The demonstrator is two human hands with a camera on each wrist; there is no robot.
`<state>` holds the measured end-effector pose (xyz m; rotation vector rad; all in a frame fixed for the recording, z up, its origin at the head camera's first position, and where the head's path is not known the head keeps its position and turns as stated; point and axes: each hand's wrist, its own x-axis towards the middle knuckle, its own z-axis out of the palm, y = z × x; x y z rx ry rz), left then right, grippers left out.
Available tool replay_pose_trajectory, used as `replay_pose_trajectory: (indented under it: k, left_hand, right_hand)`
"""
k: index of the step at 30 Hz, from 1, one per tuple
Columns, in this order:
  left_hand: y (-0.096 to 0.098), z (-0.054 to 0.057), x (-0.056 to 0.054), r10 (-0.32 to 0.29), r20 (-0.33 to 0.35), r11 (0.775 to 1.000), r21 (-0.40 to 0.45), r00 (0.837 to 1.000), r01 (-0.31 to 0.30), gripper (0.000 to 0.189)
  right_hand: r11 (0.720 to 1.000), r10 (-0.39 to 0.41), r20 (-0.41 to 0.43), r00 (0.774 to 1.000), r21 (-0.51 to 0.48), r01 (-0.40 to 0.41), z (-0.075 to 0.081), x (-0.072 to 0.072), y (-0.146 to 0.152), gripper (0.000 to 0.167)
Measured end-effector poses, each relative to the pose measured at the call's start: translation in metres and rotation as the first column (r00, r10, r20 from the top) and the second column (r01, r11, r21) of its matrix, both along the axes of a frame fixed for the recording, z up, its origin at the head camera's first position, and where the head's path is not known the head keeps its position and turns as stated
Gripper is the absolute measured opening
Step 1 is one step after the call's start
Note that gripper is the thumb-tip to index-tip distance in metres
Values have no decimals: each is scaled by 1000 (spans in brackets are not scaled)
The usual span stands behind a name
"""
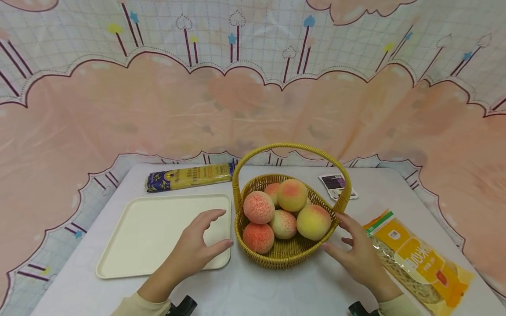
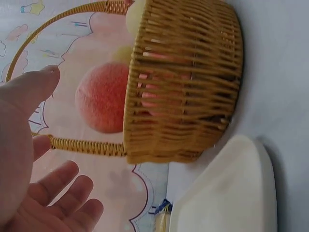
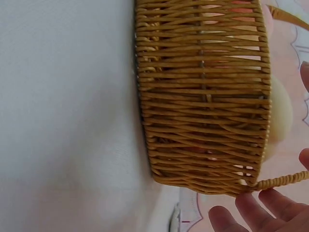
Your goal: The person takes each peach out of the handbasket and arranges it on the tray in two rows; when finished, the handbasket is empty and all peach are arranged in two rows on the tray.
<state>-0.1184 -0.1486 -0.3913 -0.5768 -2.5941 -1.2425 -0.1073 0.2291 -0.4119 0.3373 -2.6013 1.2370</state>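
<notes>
A woven yellow-brown basket [image 1: 276,262] with a tall arched handle [image 1: 290,145] stands upright on the table, holding several peaches [image 1: 292,195]. My left hand [image 1: 193,245] hovers left of it, over the right side of the tray, thumb and fingers spread around nothing. In the left wrist view a red peach [image 2: 104,99] rises above the basket rim. On the other side, my right hand [image 1: 359,256] is at the basket's right edge. Its fingertips [image 3: 248,205] lie by the foot of the handle in the right wrist view, with the fingers loosely bent.
A cream tray [image 1: 158,232] lies left of the basket. Behind the tray is a long blue-and-gold packet [image 1: 193,177]. A small white-and-purple sachet [image 1: 337,185] lies behind the basket's right side, and an orange bag of noodles [image 1: 423,263] lies at the right. A patterned curtain [image 1: 178,109] hangs behind.
</notes>
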Motion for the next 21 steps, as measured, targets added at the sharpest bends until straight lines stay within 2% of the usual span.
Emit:
replay_pose_trajectory:
  k: [5,14,21]
  left_hand:
    - [14,-1,-4,-15,-1,999,30,1000,15,64]
    - [35,0,-12,-30,38,995,98,999,27,64]
    - [45,2,-17,-24,98,986,167,995,8,63]
  right_hand:
    - [999,0,29,1000,-33,1,-4,-2,-1,70]
    - [1000,-10,10,1000,-28,10,-12,-5,-2,74]
    - [1000,-12,20,1000,-17,12,-16,-6,-4,76]
